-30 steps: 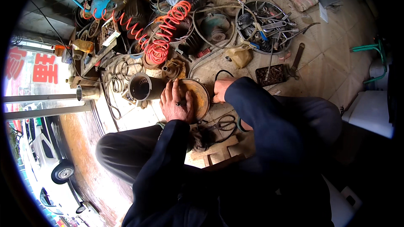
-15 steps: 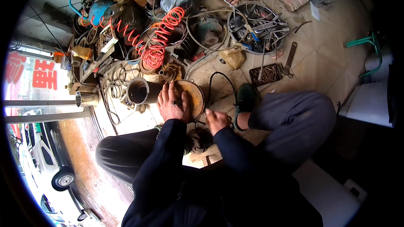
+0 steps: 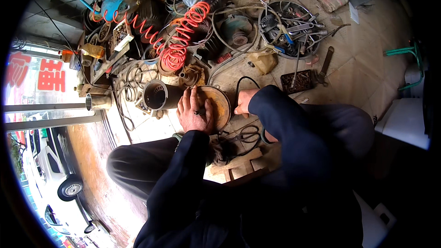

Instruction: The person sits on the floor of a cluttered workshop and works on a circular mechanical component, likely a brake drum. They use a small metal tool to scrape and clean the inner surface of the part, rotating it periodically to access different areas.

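Note:
A dark metal cylinder (image 3: 161,96) lies on its side on the floor, its open end facing left. At its right end is a round rusty disc (image 3: 219,108). My left hand (image 3: 195,112) lies across the cylinder against the disc, fingers stretched out over the curved surface. A dark band shows on one finger. Just right of the disc, my right hand (image 3: 245,102) is closed with its knuckles up; what its fingers hold, if anything, is hidden. A black cable (image 3: 248,79) loops up behind that hand. Below the disc lies a dark crumpled cloth (image 3: 220,150).
A round tray of tools (image 3: 294,25) stands farther off, with a small tray of screws (image 3: 296,81) and a hammer (image 3: 325,66) nearer. Coiled red hose (image 3: 173,57) and piled motor parts fill the back left. A wooden stool (image 3: 243,167) sits between my knees.
My right hand has moved up and right, from below the disc to beside its right edge, its forearm swinging across my right knee. My left hand stays on the cylinder. The view has shifted slightly.

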### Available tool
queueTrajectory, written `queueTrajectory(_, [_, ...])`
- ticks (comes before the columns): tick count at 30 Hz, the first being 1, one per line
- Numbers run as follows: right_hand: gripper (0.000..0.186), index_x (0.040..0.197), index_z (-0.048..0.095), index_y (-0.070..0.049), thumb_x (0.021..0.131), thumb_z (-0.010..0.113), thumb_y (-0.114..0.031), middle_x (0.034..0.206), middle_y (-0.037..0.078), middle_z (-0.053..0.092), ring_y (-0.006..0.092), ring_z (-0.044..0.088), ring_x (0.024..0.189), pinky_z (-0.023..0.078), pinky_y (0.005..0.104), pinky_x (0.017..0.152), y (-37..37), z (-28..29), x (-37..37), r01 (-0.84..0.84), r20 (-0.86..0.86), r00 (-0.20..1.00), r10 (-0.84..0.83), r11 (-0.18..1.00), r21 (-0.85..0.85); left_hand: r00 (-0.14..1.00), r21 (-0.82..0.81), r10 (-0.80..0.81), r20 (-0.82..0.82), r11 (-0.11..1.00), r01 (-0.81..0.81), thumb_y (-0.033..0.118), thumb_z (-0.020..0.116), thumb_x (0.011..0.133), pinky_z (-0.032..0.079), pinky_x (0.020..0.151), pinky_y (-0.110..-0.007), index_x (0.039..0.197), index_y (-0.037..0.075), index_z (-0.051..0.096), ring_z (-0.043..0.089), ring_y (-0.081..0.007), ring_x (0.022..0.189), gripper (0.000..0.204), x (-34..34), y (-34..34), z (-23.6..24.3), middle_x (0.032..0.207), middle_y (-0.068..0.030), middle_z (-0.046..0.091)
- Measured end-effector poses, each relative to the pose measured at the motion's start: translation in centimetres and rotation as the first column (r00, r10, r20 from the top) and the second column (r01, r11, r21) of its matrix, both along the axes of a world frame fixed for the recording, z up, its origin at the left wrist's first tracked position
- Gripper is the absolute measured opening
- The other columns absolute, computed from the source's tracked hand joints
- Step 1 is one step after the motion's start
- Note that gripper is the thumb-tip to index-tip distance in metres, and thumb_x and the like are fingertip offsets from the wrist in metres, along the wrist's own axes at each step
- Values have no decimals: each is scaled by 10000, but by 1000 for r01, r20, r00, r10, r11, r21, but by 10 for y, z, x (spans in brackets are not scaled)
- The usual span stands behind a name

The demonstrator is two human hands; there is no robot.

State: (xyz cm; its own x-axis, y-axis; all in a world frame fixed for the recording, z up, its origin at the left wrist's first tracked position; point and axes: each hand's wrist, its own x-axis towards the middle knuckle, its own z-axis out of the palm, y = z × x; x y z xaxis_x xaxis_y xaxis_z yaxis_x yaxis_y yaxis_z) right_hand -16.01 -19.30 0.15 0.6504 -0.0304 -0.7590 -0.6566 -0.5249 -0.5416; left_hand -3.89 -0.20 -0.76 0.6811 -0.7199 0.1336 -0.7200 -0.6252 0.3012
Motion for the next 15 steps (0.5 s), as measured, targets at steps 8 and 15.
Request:
queueTrajectory(8, [320, 747, 780, -55, 860, 712, -346, 710, 83, 728, 221, 693, 684, 533, 373, 660, -12, -6, 17, -95, -23, 995, 94, 995, -42, 999, 1, -16, -29, 1000, 16, 363, 615, 915, 321, 1134, -506, 1480, 133, 477, 443, -392, 1346, 625, -3, -4, 2, 1484, -178, 485])
queueTrajectory(15, [360, 799, 724, -39, 935, 704, -372, 578, 61, 605, 164, 519, 408, 391, 312, 390, 52, -29, -46, 641, -94, 755, -649, 698, 320, 1000, 9, 2, 5, 1000, -2, 378, 614, 914, 327, 1130, -504, 1479, 139, 477, 437, -385, 1353, 629, 1, 3, 1, 1488, -171, 484])
